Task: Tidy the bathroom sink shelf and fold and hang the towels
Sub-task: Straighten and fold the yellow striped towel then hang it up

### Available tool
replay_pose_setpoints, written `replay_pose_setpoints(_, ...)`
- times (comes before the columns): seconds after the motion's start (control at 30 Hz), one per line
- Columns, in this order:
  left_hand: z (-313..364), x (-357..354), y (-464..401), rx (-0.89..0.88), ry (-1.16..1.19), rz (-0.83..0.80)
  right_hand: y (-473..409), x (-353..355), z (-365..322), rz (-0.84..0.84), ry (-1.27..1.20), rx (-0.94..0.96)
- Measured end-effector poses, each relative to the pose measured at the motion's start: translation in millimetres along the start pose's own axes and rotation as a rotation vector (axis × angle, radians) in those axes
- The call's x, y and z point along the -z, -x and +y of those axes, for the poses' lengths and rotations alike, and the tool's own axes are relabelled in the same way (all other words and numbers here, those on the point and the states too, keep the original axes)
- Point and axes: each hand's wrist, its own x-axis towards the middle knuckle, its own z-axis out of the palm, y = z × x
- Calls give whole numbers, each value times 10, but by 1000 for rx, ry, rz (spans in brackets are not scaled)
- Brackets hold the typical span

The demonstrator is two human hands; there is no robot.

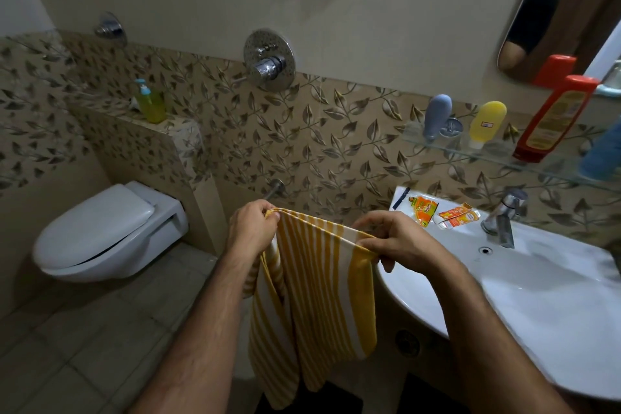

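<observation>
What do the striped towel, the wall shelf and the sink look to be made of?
Striped towel: soft woven cloth, likely cotton terry, matte; it drapes in limp folds from the left hand and right hand. Wall shelf: clear glass; the tiles show through it. Sink: glossy white, probably glazed ceramic, with soft reflections.

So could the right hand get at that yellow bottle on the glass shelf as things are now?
Probably not yet. The path to the yellow bottle on the glass shelf looks open above the sink, but the right hand is pinching the striped towel and would have to let go first.
</observation>
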Motion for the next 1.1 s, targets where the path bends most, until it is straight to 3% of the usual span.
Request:
replay_pose_setpoints(0.2, -22, 65, 1, 19, -41, 6, 29, 1, 5, -3, 66, -33)
replay_pose_setpoints(0.5, 45, 136, -4, 32, -62, 13, 24, -80, 97, -1, -69, -58)
replay_pose_setpoints(0.63, 46, 175, -16, 35, -58, 8, -17, -171, 81, 149, 122, -40)
replay_pose_setpoints(0.8, -34, 225, -35, 10, 4, -63, 6, -142, 93, 209, 98, 30)
replay_pose_setpoints(0.93, -86, 146, -17, -20, 174, -25, -4, -138, 10, 267, -58, -5)
replay_pose_setpoints(1.1, -149, 2, 103, 110, 408, 108, -90, -278, -39, 470, -547, -237)
